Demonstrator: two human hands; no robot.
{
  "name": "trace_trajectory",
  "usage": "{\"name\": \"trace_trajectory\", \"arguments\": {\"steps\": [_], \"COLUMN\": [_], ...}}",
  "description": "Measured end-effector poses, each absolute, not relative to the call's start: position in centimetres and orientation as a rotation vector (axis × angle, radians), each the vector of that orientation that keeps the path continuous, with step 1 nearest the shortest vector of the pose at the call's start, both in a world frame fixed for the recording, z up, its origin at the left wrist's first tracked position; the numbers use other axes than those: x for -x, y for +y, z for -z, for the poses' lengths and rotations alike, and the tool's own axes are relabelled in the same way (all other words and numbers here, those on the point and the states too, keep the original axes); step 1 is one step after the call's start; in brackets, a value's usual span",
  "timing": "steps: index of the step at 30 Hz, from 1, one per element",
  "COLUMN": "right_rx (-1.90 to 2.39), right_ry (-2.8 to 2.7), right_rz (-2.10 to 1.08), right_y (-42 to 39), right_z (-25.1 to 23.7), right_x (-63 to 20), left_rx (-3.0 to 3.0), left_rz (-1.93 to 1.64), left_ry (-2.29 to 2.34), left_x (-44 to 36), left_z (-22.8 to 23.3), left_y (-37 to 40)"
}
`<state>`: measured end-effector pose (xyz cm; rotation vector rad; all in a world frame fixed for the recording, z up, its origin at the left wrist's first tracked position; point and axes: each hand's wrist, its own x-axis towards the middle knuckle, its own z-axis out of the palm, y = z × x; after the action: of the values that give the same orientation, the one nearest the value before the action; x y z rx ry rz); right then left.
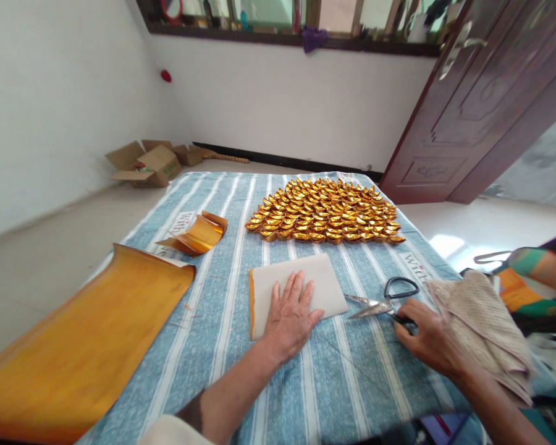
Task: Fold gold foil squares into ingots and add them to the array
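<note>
I press my left hand (291, 312), fingers spread flat, on the paper stack (296, 290) at the desk's near middle, while my right hand (429, 337) curls its fingers onto the scissors (383, 303) just right, best lifted by their handles without nudging the sheets.

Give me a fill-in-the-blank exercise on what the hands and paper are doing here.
1. The left hand lies flat on a stack of ____ paper.
2. The right hand rests at the handles of the ____ on the striped cloth.
3. The folded gold pieces are laid out ____ the stack, farther from the person.
4. The large gold sheet lies to the person's ____.

Missing words: white; scissors; beyond; left
</note>
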<state>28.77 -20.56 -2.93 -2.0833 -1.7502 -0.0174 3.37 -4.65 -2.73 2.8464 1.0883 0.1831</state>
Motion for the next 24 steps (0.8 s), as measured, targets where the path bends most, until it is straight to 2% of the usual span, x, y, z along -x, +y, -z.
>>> {"name": "trace_trajectory", "arguments": {"steps": [24], "right_rx": [1.903], "right_ry": [-1.963], "right_rz": [0.181], "right_y": [-17.7], "right_z": [3.2], "right_x": [-27.7], "left_rx": [-2.791], "left_rz": [-0.069], "left_ry": [1.024], "left_x": [-4.3], "left_z": [2.1], "left_y": [-3.3]}}
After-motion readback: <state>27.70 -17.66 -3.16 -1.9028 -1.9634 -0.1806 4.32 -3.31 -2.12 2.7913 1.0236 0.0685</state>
